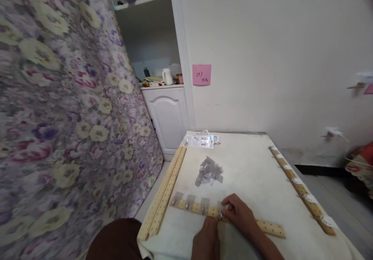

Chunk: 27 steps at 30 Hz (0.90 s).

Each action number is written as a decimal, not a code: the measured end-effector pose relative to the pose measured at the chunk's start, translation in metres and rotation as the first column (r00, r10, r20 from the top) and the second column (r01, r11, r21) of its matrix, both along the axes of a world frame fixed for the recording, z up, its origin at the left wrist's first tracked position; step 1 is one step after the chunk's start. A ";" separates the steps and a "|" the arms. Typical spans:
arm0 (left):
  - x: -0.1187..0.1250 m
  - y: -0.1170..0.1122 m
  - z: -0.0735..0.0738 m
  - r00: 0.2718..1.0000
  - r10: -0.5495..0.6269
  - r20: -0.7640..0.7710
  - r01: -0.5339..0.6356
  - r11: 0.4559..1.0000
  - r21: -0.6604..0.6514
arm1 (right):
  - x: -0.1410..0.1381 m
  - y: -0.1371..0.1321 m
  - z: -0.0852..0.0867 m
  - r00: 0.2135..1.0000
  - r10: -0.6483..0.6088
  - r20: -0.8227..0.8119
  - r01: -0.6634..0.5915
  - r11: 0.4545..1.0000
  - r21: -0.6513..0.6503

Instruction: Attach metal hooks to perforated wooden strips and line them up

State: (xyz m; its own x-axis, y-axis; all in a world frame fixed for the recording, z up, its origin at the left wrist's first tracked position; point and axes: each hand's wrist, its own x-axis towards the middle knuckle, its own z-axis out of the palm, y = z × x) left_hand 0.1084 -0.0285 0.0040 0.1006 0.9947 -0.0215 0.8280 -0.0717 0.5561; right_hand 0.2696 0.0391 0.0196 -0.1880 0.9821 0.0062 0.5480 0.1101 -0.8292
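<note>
A perforated wooden strip (268,227) lies across the near part of a white table (250,163), with several small clear hook pieces stuck along its left half. My right hand (240,215) rests on the strip's middle, fingers curled and pinched on a small clear hook (223,209). Just below the strip, my left hand (205,240) has its fingertips pressed against the wood beside that hook. A pile of loose clear hooks (209,172) sits in the middle of the table, beyond both hands.
Two more wooden strips (166,192) lie along the table's left edge; another strip (301,190) with white tabs lies along the right edge. A clear packet (199,140) sits at the far edge. A floral bedspread (64,116) fills the left, a white cabinet (167,116) stands behind, and a pink note (201,74) hangs on the wall.
</note>
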 end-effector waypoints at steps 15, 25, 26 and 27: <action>-0.013 -0.001 -0.035 0.988 -0.087 0.131 0.048 0.960 0.275 | 0.040 -0.004 -0.004 0.973 0.097 0.210 -0.096 0.995 -0.014; -0.013 -0.004 -0.030 0.997 -0.074 0.035 0.066 0.976 0.209 | 0.031 -0.005 0.005 0.972 0.012 0.233 -0.015 1.000 0.010; -0.013 -0.004 -0.030 0.998 -0.062 0.028 0.056 0.980 0.193 | 0.030 -0.004 0.005 0.973 -0.001 0.233 -0.001 1.000 0.010; -0.012 -0.004 -0.029 0.998 -0.052 0.018 0.048 0.983 0.177 | 0.029 -0.003 0.004 0.972 -0.015 0.233 0.013 1.000 0.011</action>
State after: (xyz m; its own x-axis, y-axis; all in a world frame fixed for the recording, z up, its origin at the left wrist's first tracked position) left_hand 0.0961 -0.0325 -0.0254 0.1484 0.9765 0.1564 0.8083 -0.2109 0.5496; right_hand 0.2986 0.0359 0.0233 -0.1714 0.9848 -0.0266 0.7273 0.1083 -0.6777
